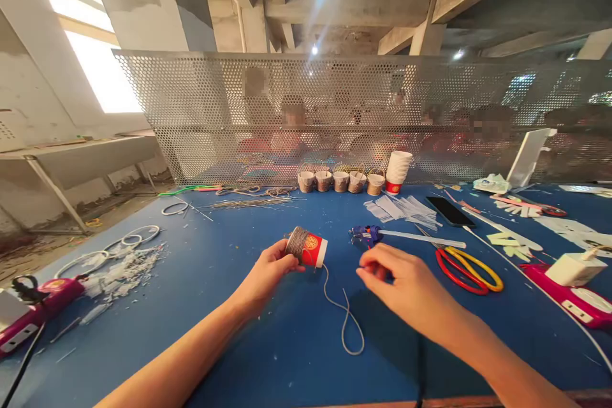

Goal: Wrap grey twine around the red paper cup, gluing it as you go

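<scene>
My left hand (268,271) grips a small red paper cup (312,250) lying sideways, its bottom half wound with grey cord. The cord's loose tail (345,319) hangs from the cup and loops on the blue table (201,331). My right hand (406,284) hovers just right of the cup with fingers pinched together near the cord's end; what they hold is too small to make out. A blue glue gun (366,235) lies just beyond that hand.
Red-and-yellow scissors (466,264), a white ruler (423,239), a black phone (449,211) and paper strips (404,207) lie to the right. Wrapped cups (339,181) and a cup stack (398,172) line the perforated metal screen (335,108). A pink glue gun (33,309) and scraps sit left. People sit behind the screen.
</scene>
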A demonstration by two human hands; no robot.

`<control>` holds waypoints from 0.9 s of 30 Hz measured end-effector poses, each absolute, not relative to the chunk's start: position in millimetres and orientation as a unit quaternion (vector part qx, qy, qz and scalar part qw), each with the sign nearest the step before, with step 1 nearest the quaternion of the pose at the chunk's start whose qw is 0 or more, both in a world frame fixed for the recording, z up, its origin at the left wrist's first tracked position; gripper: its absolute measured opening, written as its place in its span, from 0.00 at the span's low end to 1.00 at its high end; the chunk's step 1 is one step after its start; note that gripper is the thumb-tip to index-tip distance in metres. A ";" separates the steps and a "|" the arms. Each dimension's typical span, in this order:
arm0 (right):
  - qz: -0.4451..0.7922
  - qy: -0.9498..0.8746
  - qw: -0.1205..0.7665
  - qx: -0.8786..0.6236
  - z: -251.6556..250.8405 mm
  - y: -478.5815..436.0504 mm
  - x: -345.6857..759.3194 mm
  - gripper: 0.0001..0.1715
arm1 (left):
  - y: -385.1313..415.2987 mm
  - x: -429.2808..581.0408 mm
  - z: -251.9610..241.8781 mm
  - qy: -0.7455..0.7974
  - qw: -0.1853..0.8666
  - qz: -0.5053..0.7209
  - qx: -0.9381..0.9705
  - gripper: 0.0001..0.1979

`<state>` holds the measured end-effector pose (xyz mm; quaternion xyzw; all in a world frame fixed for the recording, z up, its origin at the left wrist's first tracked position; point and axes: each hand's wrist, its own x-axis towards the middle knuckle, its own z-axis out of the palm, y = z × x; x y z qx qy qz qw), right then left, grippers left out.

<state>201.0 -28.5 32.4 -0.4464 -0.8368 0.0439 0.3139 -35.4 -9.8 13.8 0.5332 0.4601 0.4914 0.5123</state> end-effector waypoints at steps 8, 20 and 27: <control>-0.128 -0.852 0.326 -0.389 10.5 -5.5 131.7 0.08 | -13.7 -33.2 9.6 0.475 0.484 0.478 0.558 0.10; 0.213 -0.786 0.397 -0.423 15.6 -11.8 139.0 0.09 | -20.7 -27.8 7.8 0.494 0.421 0.404 0.645 0.08; 0.162 -0.813 0.413 -0.378 12.6 -10.0 147.4 0.09 | -20.0 -27.5 8.5 0.498 0.429 0.387 0.647 0.07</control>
